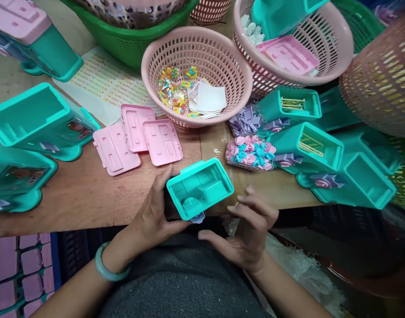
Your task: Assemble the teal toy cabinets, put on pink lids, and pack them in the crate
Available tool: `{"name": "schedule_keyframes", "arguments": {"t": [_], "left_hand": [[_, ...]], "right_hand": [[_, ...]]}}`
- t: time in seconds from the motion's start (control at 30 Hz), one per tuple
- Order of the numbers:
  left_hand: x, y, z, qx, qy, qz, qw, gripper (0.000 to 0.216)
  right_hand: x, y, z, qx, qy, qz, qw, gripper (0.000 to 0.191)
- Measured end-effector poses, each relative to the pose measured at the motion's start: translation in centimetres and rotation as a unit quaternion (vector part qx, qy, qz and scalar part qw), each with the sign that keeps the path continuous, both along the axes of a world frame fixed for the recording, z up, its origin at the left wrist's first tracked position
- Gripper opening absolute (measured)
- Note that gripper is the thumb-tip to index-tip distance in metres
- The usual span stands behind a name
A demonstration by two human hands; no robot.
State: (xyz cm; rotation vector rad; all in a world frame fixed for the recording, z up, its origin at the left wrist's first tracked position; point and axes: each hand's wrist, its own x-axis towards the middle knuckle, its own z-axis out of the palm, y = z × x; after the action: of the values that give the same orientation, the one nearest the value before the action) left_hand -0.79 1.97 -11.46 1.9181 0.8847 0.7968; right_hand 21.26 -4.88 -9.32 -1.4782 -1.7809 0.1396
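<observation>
A teal plastic box point(219, 174), open at the top, is tilted toward me at the table's front edge. My left hand point(156, 210) grips its left side, fingers behind and thumb along the front. A small purple piece point(198, 217) sticks out at the box's lower edge. To the right of the box, my right hand point(252, 225) is apart from it, fingers spread and holding nothing. Several pink lids point(162, 142) lie behind the box on the left. A clear tub of pink and blue swirl pieces point(250, 152) stands behind it on the right.
Teal boxes with sticks point(310, 148) stand at right; other teal boxes point(30, 115) stand at left. A pink basket point(197, 37) holds candy packets and white cards. Another pink basket point(335, 39) holds teal and pink parts. A printed sheet point(103, 79) lies behind the lids.
</observation>
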Motion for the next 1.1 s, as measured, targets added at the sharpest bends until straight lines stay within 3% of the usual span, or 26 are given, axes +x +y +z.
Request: {"name": "schedule_keyframes", "arguments": {"t": [0.07,0.13,0.2,0.37,0.63,0.8,1.1], "left_hand": [[-0.1,-0.1,0.4,-0.027,-0.003,-0.006,1.0,0.117],[0.0,-0.1,1.0,-0.075,-0.013,-0.014,0.997,0.109],[0.3,0.0,1.5,-0.101,-0.014,0.001,0.995,0.096],[1.1,0.6,2.3,-0.048,0.013,0.054,0.997,0.072],[0.5,1.5,1.6,-0.01,0.024,0.048,0.999,0.074],[0.5,1.7,1.6,0.002,0.029,0.042,0.999,0.077],[0.6,1.4,1.9,0.012,0.036,0.057,0.998,0.077]], "right_hand": [[-1.1,-0.9,-0.7,-0.019,0.029,-0.034,0.999,0.047],[-2.1,-1.1,-1.3,-0.047,0.05,-0.022,0.997,0.034],[-2.8,-0.8,-1.7,-0.029,0.049,-0.011,0.998,0.028],[-3.7,-0.1,-1.7,0.022,0.022,-0.014,0.999,0.019],[-4.3,0.1,-1.9,0.05,0.054,-0.011,0.997,0.02],[-3.9,-0.1,-2.0,0.018,0.089,-0.011,0.996,0.018],[-3.2,-0.6,-1.8,0.034,0.041,0.028,0.998,0.033]]}}
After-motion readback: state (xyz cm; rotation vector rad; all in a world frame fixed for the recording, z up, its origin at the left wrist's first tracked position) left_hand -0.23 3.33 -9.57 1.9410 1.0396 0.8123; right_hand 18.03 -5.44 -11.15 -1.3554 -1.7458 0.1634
